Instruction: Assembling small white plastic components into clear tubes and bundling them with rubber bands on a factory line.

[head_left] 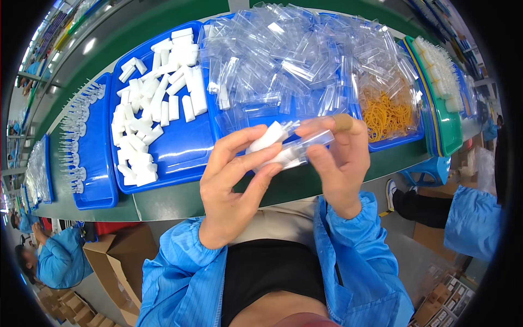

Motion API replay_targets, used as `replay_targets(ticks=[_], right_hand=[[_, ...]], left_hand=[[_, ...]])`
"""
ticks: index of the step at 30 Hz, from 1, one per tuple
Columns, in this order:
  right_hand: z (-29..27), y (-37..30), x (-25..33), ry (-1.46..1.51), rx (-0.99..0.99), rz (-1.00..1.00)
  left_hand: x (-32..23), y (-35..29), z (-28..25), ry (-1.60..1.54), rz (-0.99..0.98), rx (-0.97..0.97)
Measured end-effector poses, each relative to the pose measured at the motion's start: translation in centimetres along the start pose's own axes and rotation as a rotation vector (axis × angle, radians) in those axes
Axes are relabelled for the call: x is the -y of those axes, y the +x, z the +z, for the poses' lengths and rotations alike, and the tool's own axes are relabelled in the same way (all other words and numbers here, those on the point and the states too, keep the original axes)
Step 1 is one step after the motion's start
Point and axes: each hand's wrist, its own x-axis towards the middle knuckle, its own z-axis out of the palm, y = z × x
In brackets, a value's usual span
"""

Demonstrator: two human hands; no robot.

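In front of my body, over the table's near edge, my left hand is closed around a white block, which looks like foam. Small clear, pointed parts stick out at the block's far end. My right hand, with a tan bandage on one finger, pinches a clear plastic sleeve between thumb and fingers. The sleeve reaches across to the left fingertips, and a second white piece shows at its left end. Whether that piece lies inside the sleeve or behind it, I cannot tell.
Blue trays line the green table: white blocks left, piled clear sleeves ahead, yellow rubber bands right. A far-left blue tray carries spiky white parts. Stacked trays stand right. People in blue sit or stand on both sides.
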Motion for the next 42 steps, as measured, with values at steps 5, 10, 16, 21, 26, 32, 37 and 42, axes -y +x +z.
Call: replay_targets(ticks=[5, 10, 16, 21, 26, 32, 37, 42], right_hand=[[-0.4, -0.6, -0.3, -0.132, 0.095, 0.032], [-0.8, 0.3, 0.7, 0.085, -0.056, 0.210], [-0.9, -0.2, 0.9, 0.164, 0.017, 0.244], [-0.2, -1.3, 1.2, -0.133, 0.193, -0.115], [-0.7, 0.2, 1.1, 0.056, 0.097, -0.056], [-0.3, -0.5, 1.4, 0.297, 0.053, 0.303], [-1.5, 0.1, 1.4, 0.137, 0.118, 0.307], [-1.9, -0.9, 0.4, 0.043, 0.196, 0.211]], left_hand=[[0.2, -0.2, 0.5, -0.075, -0.083, -0.035], [0.6, -0.1, -0.8, -0.379, -0.197, 0.035], [1.1, -0.7, -0.9, -0.443, -0.112, 0.062], [2.1, -1.3, -0.3, -0.302, -0.003, 0.021], [1.1, -0.9, -0.4, -0.339, 0.056, -0.017], [1.6, -1.0, -0.4, -0.179, 0.079, -0.015], [1.4, -0.9, -1.1, -0.147, 0.054, -0.059], [1.4, -0.7, -1.1, -0.140, 0.148, 0.047]])
